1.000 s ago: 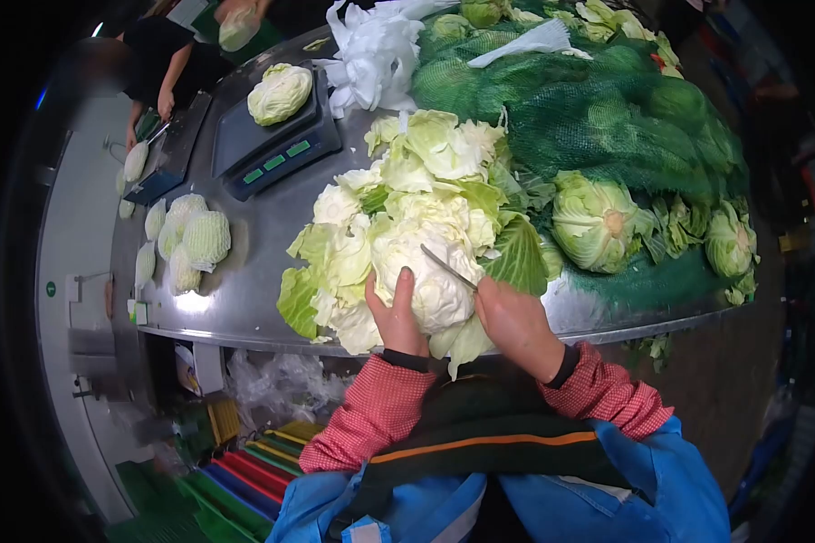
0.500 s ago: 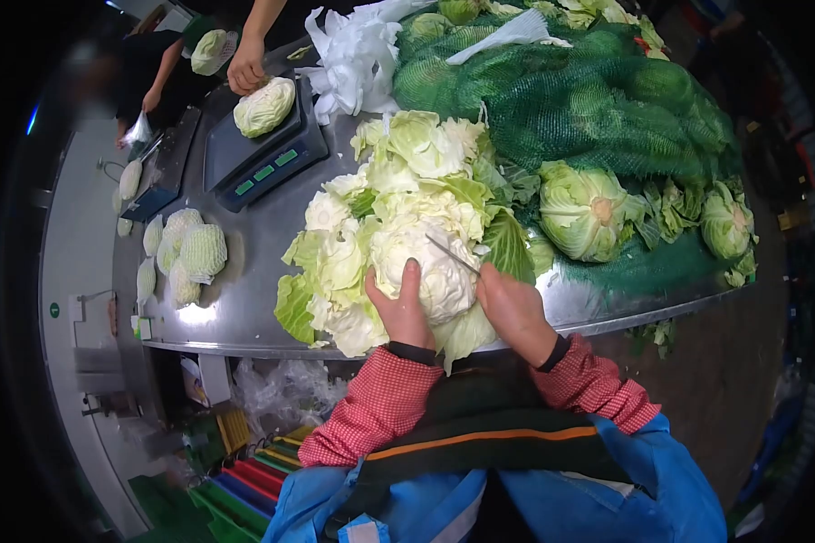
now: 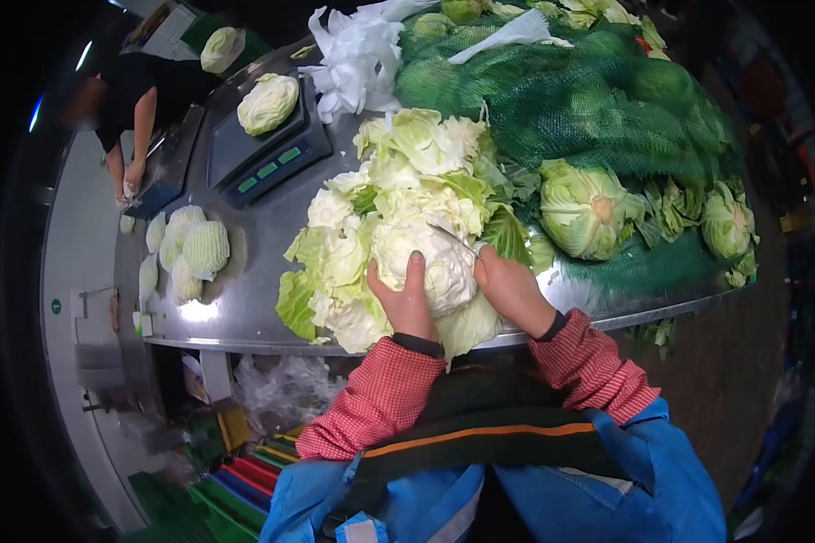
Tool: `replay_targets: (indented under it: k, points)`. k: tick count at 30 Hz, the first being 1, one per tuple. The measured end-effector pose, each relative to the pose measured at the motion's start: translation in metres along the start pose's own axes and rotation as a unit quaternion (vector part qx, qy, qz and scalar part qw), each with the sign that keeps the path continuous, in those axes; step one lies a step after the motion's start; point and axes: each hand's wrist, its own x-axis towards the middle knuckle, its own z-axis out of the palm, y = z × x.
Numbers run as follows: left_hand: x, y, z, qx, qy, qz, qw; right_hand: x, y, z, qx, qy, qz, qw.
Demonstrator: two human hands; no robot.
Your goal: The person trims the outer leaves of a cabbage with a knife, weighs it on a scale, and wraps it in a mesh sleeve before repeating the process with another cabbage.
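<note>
A pale, trimmed cabbage lies at the near edge of the steel table on a heap of loose cabbage leaves. My left hand grips it from the near left, thumb on top, with the other fingers partly hidden. In my right hand is a knife, its narrow blade lying across the cabbage's upper right. The fingers are wrapped around the knife, and its handle is mostly hidden.
Green net sacks of cabbages fill the far right, with whole cabbages before them. A scale bears another cabbage. Net-wrapped cabbages sit at left; a person bends over a second scale.
A co-worker's hand has left the cabbage on the scale. The person at far left has leaned in over the second scale. My knife has shifted slightly on the cabbage.
</note>
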Motion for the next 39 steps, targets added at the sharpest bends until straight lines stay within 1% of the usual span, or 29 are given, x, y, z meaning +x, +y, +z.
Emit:
replay_targets:
  k: [3, 4, 5, 7, 8, 11, 13, 14, 17, 18, 19, 21, 22, 24, 27, 28, 30, 31, 33, 34, 39]
  points:
    - [-0.002, -0.002, 0.000, 0.000, -0.024, 0.010, 1.000, -0.016, 0.009, -0.001, 0.077, -0.034, 0.002, 0.996]
    - [-0.002, 0.001, 0.001, 0.001, -0.007, -0.001, 1.000, -0.019, 0.021, 0.002, 0.141, -0.041, -0.014, 0.989]
    - [0.002, 0.001, -0.001, -0.005, -0.011, -0.008, 1.000, -0.018, 0.030, 0.005, 0.200, -0.067, 0.016, 0.977]
    - [0.007, -0.001, -0.006, -0.020, -0.015, -0.020, 0.999, -0.010, 0.026, -0.003, 0.311, -0.119, 0.075, 0.940]
    - [0.009, -0.001, -0.008, -0.016, -0.014, -0.017, 1.000, -0.011, 0.021, -0.011, 0.349, -0.163, 0.166, 0.908]
    - [0.010, -0.002, -0.009, -0.013, -0.018, -0.017, 1.000, -0.007, 0.035, 0.002, 0.309, -0.096, 0.127, 0.938]
    - [0.010, -0.002, -0.010, -0.020, -0.020, -0.019, 0.999, -0.007, 0.035, -0.005, 0.166, -0.007, 0.029, 0.986]
    - [0.009, 0.000, -0.010, -0.025, -0.019, -0.024, 0.999, -0.008, 0.033, -0.011, 0.091, 0.037, -0.021, 0.995]
    - [0.008, 0.004, -0.009, -0.036, -0.020, -0.031, 0.999, -0.022, 0.003, -0.036, 0.070, -0.038, 0.003, 0.997]
    - [0.009, 0.002, -0.011, -0.033, -0.021, -0.029, 0.999, -0.026, -0.005, -0.043, 0.053, -0.049, -0.027, 0.997]
    - [0.010, 0.000, -0.012, -0.031, -0.023, -0.028, 0.999, -0.025, -0.011, -0.045, 0.045, -0.018, -0.037, 0.998]
    - [0.007, -0.006, -0.013, 0.020, -0.029, 0.000, 0.999, -0.016, -0.024, -0.044, 0.028, 0.047, -0.051, 0.997]
    - [0.006, -0.008, -0.011, 0.044, -0.034, 0.016, 0.998, -0.005, -0.026, -0.038, 0.002, 0.080, -0.075, 0.994]
    - [0.000, -0.005, -0.006, 0.047, -0.034, 0.019, 0.998, 0.023, -0.027, -0.018, -0.049, 0.144, -0.123, 0.981]
    - [0.001, -0.005, -0.008, 0.037, -0.028, 0.018, 0.999, 0.041, -0.031, -0.010, -0.135, 0.146, -0.119, 0.973]
    - [0.002, -0.006, -0.007, 0.030, -0.026, 0.014, 0.999, 0.046, -0.032, -0.011, -0.139, 0.126, -0.112, 0.976]
    - [0.001, -0.009, -0.006, 0.068, -0.026, 0.033, 0.997, 0.055, -0.031, -0.012, -0.148, 0.081, -0.094, 0.981]
    - [0.000, -0.009, -0.009, 0.090, -0.026, 0.042, 0.995, 0.057, -0.030, -0.011, -0.135, 0.069, -0.096, 0.984]
    - [0.003, -0.013, -0.010, 0.088, -0.027, 0.052, 0.994, 0.065, -0.025, -0.012, -0.114, 0.052, -0.104, 0.987]
    - [0.003, -0.015, -0.012, 0.087, -0.027, 0.056, 0.994, 0.066, -0.023, -0.011, -0.105, 0.051, -0.092, 0.989]
    - [0.004, -0.018, -0.019, 0.099, -0.037, 0.054, 0.993, 0.079, -0.011, -0.002, -0.064, 0.070, -0.054, 0.994]
